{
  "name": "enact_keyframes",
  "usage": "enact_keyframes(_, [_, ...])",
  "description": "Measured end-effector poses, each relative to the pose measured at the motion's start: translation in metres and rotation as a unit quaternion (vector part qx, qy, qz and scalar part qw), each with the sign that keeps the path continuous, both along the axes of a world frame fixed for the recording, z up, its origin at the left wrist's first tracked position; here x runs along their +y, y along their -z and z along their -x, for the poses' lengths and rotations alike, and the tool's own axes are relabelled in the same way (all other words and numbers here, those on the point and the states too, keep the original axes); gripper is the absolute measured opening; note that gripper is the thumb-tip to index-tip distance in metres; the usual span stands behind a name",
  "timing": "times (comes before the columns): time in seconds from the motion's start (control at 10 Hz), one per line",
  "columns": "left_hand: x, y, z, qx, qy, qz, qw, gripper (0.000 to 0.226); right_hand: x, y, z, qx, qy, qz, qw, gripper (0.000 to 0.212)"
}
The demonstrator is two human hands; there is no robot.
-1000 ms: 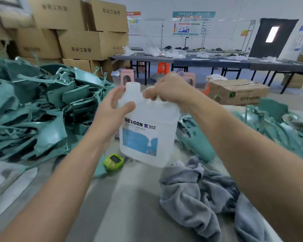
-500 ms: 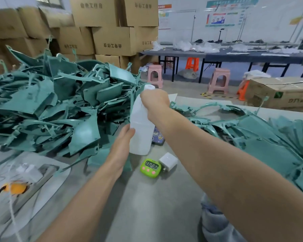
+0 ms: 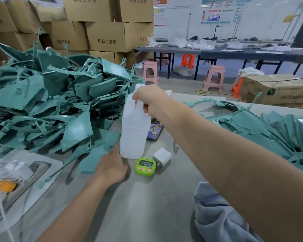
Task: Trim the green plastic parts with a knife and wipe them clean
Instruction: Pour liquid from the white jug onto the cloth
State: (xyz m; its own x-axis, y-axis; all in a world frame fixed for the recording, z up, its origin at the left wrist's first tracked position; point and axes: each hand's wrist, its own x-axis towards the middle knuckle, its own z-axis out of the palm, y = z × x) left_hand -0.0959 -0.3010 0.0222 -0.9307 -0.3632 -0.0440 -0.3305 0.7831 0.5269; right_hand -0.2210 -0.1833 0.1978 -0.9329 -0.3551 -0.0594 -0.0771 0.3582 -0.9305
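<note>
Since the earlier looks, my left hand (image 3: 112,165) has dropped from the side of the white translucent plastic jug (image 3: 135,130) to its base. The jug has gone from mid-air over the cloth to the back of the grey tabletop (image 3: 138,206), where it looks set down.

Grip: right hand (image 3: 147,97) is clamped round the jug's top. The left hand's fingers lie loose beside the base, holding nothing I can see, just next to a loose green piece (image 3: 94,159).

Progress, my read: btwn parts or barely begun.
- No knife in view, no part in either hand.
- The green plastic parts (image 3: 51,102) lie in a tall tangled heap on the left, w/ a flatter second heap (image 3: 269,133) on the right. Can't tell trimmed vs. untrimmed.
- The crumpled grey-blue cloth (image 3: 217,215) lies near right, partly under my forearm.
- Trimming & wiping both look still to do.

Room: the jug is boxed in.
- The left heap is just beside it, and a dark phone (image 3: 155,131) is just behind-right.
- A lime-green digital timer (image 3: 145,167) & a white charger cube (image 3: 162,157) sit just in front of its base.
- An open strip of table runs toward me btwn the heaps; that's the work space.
- A white power strip (image 3: 24,175) w/ cables crowds the near left.
- Thin sprues stick out of the heap edge, likely to snag a sleeve or cloth.
</note>
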Motion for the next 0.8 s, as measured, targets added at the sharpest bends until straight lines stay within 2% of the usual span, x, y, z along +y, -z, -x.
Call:
enact_keyframes(0.1, [-0.018, 0.006, -0.005, 0.004, -0.029, 0.115, 0.993, 0.085, 0.004, 0.004, -0.01, -0.064, 0.051, 0.033, 0.996, 0.013])
enact_keyframes(0.2, [-0.027, 0.001, -0.005, 0.028, -0.08, 0.084, 0.993, 0.081, 0.002, 0.012, -0.018, -0.077, 0.066, 0.052, 0.993, 0.014])
enact_keyframes(0.3, [-0.016, -0.018, -0.005, 0.154, -0.089, -0.094, 0.979, 0.066, -0.011, 0.015, -0.031, -0.05, 0.037, 0.027, 0.998, 0.018])
enact_keyframes(0.4, [-0.005, -0.031, -0.002, 0.258, -0.158, -0.297, 0.906, 0.051, -0.015, 0.015, -0.045, 0.0, 0.001, -0.01, 1.0, 0.032])
enact_keyframes(0.5, [0.004, -0.034, -0.01, 0.322, -0.273, -0.387, 0.82, 0.065, 0.004, 0.013, -0.053, -0.015, -0.007, 0.089, 0.996, 0.036])
enact_keyframes(0.6, [0.029, -0.049, -0.036, 0.478, -0.231, -0.253, 0.809, 0.065, 0.057, 0.028, -0.057, 0.046, 0.063, 0.084, 0.993, 0.036])
enact_keyframes(0.7, [0.072, -0.062, -0.056, 0.605, -0.092, 0.037, 0.79, 0.053, 0.133, 0.056, -0.072, 0.12, 0.085, -0.118, 0.982, 0.022])
enact_keyframes(0.8, [0.13, -0.061, -0.056, 0.587, 0.019, 0.034, 0.809, 0.042, 0.209, 0.084, -0.104, 0.089, 0.037, -0.38, 0.92, 0.058])
